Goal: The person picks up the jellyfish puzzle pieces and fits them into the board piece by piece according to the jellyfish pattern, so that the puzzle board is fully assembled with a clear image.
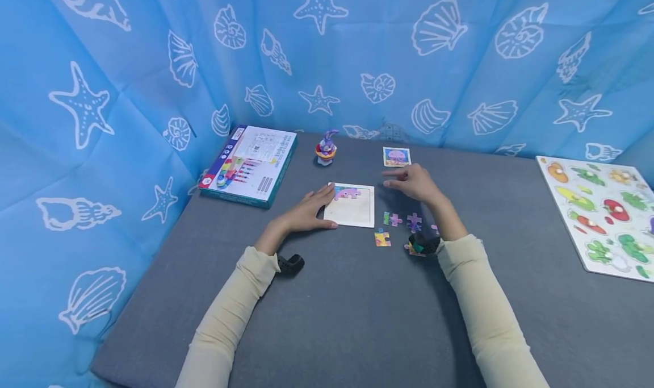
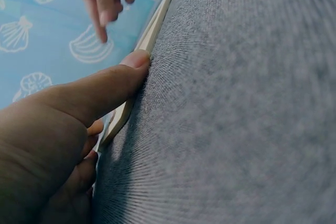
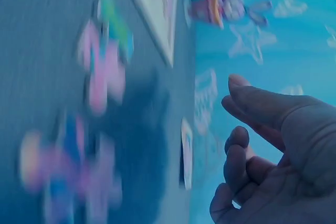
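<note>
A square wooden puzzle tray (image 1: pixel 349 213) lies on the grey table, with a strip of joined pink and blue pieces (image 1: pixel 348 193) along its top. My left hand (image 1: pixel 309 211) holds its left side, thumb on the near edge and fingers toward the far left corner; the left wrist view shows the thumb against the tray rim (image 2: pixel 155 31). Above the table, right of the tray, my right hand (image 1: pixel 415 182) has nothing in it, its index finger extended and the others loosely bent. Loose jigsaw pieces (image 1: pixel 414 222) lie below it, some partly hidden by the right wrist camera.
A small picture card (image 1: pixel 396 157) lies beyond my right hand. Farther back stands a purple rabbit-eared figurine (image 1: pixel 326 149). A flat toy box (image 1: pixel 250 163) is at the back left, a vegetable peg board (image 1: pixel 603 212) at the right. A blue shell-patterned curtain (image 1: pixel 378 53) borders the table.
</note>
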Demonstrator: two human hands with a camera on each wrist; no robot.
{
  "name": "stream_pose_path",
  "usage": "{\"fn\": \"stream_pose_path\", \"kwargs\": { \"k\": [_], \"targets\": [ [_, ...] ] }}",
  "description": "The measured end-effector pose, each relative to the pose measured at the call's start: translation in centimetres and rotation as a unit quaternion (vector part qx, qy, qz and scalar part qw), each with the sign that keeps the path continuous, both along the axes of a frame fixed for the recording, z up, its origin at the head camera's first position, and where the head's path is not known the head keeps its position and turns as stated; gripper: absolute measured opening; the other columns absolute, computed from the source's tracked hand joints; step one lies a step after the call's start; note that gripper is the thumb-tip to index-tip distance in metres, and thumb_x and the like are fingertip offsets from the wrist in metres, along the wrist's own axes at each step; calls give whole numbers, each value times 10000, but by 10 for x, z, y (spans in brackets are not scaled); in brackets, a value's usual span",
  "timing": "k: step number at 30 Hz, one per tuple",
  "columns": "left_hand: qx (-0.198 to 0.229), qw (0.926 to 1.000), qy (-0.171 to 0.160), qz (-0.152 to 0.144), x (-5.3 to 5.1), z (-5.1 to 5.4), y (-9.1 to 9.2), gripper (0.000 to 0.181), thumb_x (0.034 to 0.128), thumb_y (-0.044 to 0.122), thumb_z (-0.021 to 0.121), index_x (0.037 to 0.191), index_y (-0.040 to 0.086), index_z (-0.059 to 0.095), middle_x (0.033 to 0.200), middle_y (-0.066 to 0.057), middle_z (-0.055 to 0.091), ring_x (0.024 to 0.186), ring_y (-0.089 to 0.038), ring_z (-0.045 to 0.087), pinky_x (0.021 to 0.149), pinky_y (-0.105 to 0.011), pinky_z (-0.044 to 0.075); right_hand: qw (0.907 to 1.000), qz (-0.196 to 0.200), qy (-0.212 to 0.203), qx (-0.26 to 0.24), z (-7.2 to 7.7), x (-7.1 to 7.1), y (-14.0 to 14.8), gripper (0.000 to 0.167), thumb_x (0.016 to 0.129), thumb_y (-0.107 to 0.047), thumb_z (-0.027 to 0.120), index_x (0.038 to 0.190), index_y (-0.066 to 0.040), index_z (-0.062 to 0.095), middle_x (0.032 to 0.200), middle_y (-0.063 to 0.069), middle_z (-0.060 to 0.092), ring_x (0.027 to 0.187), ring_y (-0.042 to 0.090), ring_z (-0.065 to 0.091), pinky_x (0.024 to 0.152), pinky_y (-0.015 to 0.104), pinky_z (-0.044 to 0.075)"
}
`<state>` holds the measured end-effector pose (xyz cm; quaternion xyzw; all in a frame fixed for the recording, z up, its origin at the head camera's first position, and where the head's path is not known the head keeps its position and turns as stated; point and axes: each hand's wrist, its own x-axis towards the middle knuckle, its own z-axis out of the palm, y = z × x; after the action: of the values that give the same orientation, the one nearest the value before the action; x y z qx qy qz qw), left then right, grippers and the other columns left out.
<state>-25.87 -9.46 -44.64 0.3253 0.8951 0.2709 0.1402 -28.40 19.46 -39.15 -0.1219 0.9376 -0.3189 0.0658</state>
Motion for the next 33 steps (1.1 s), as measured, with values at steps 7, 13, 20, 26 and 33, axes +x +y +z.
{"fn": "stream_pose_path", "kwargs": {
  "k": [7,13,20,26,33],
  "targets": [
    [93,9999,-3,-52,0,1,3,882,836,413,640,1473,63,141,1563,-40,53,1441,-178,12,1163,-447,11,9987,-457,-184,130,2,24,70,422,888,-268,607,1233,-27,581,561,-31,269,485,91,251,443,258,281],
    [165,9999,-31,35,0,2,5,888,827,406,653,1469,56,149,1561,-51,51,1440,-208,-18,1160,-459,2,9972,-702,-250,35,-6,37,107,428,882,-273,615,1216,-7,588,579,-31,321,504,76,284,456,254,288],
    [66,10000,-3,4,-1,3,12,879,828,422,644,1467,53,167,1562,-62,50,1437,-244,-46,1158,-473,19,9958,-619,-677,57,-16,40,116,436,849,-289,657,1197,-30,610,730,41,466,615,120,358,526,253,317],
    [-46,10000,58,-28,0,4,16,867,835,429,632,1468,59,169,1561,-64,68,1436,-263,-22,1159,-469,23,9961,-586,-662,72,-21,41,114,387,846,-215,662,1176,-18,619,740,60,400,655,164,344,569,272,297],
    [-121,9999,44,-100,-1,3,19,859,842,435,621,1472,74,162,1562,-53,60,1437,-248,-31,1160,-463,14,9959,-723,-537,98,-27,44,117,363,842,-218,667,1156,-37,637,726,48,346,660,179,321,551,282,274]
  ]
}}
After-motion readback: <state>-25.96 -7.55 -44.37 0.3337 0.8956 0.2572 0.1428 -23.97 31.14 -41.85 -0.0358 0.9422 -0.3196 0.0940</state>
